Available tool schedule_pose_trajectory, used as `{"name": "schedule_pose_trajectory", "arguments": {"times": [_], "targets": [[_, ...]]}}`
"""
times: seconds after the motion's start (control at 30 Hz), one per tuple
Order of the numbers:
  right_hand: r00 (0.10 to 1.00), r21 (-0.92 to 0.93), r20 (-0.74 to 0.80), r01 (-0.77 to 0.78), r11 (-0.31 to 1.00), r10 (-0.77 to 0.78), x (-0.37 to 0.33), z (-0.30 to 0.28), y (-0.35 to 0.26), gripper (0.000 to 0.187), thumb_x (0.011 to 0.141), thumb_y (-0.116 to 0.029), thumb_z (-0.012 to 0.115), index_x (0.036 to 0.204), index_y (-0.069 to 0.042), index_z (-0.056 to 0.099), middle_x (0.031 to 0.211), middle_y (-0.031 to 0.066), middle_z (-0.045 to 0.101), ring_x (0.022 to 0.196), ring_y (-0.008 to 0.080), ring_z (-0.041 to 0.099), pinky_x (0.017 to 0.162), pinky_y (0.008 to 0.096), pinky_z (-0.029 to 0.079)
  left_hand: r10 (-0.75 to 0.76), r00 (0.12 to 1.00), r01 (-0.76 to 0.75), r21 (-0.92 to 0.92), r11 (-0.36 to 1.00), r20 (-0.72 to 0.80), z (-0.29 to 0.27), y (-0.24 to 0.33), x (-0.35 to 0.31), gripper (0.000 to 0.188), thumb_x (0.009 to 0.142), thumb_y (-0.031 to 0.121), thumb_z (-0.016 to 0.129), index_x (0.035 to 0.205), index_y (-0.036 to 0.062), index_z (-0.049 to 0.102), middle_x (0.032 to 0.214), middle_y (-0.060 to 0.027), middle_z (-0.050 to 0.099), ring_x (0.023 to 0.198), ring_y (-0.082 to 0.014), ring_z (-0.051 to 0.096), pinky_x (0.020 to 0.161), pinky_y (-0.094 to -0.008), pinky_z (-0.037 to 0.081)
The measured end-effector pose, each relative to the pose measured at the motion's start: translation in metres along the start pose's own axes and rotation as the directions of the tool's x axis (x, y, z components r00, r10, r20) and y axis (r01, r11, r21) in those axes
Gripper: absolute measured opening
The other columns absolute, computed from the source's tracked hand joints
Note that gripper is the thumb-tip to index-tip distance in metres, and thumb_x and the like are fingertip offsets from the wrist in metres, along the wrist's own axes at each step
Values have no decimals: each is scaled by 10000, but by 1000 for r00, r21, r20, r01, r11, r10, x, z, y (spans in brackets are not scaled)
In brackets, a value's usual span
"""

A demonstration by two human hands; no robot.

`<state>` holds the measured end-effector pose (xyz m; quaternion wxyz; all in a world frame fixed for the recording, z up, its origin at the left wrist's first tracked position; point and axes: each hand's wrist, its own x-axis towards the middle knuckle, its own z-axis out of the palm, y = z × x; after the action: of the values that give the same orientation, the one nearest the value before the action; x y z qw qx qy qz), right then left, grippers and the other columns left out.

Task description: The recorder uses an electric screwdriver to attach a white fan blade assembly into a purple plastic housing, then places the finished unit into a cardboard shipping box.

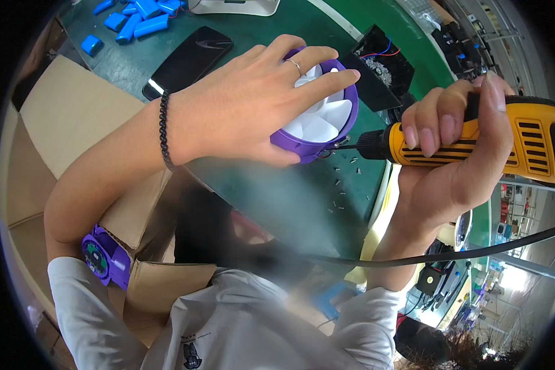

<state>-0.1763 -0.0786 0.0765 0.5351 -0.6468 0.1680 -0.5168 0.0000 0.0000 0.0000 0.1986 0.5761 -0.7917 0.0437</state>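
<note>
My left hand is closed around a round purple fan housing with white blades inside. Its fingers reach over the top rim while the thumb presses on the near side. My right hand grips a yellow and black electric screwdriver, held level. The driver's bit points left and meets the lower right side of the housing, where small metal screws show. Whether the bit sits in a screw head cannot be made out.
Loose screws lie on the green table. Beyond are a black screw box, a black phone-like slab and blue wrapped packs. At left, an open carton holds another purple unit. A black cable crosses my right forearm.
</note>
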Motion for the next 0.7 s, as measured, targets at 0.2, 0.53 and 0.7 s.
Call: {"name": "schedule_pose_trajectory", "arguments": {"times": [0.2, 0.53, 0.7], "targets": [[989, 32, 104, -110, 993, 107, -1, 2, -4, 167, 949, -216, 515, 980, -52, 501, 584, 2, 395, 452, 89, 373, 452, 244, 364, 11, 1000, -11, -5, 1000, -4, -3, -2, 0, 1070, 615, 325, 847, 1516, 196, 284, 1472, -151, 368, 1283, -389, 407, 1064, -475, 410], [999, -38, -26, -45, 998, 44, 1, 2, -6, 152, 929, -205, 563, 941, -60, 517, 587, 5, 407, 461, 87, 380, 466, 250, 363, 12, 1000, -12, -5, 1000, -5, -3, -1, 1, 1106, 596, 312, 853, 1526, 191, 266, 1465, -155, 374, 1272, -398, 416, 1058, -475, 413], [997, -58, -8, -74, 996, 73, -4, 1, -8, 172, 932, -229, 554, 964, -65, 513, 592, -1, 395, 464, 87, 380, 470, 254, 360, -3, 1000, 3, -3, 1000, -24, 0, -3, -1, 1120, 586, 307, 854, 1529, 206, 259, 1459, -155, 380, 1268, -394, 422, 1044, -473, 432]]}}
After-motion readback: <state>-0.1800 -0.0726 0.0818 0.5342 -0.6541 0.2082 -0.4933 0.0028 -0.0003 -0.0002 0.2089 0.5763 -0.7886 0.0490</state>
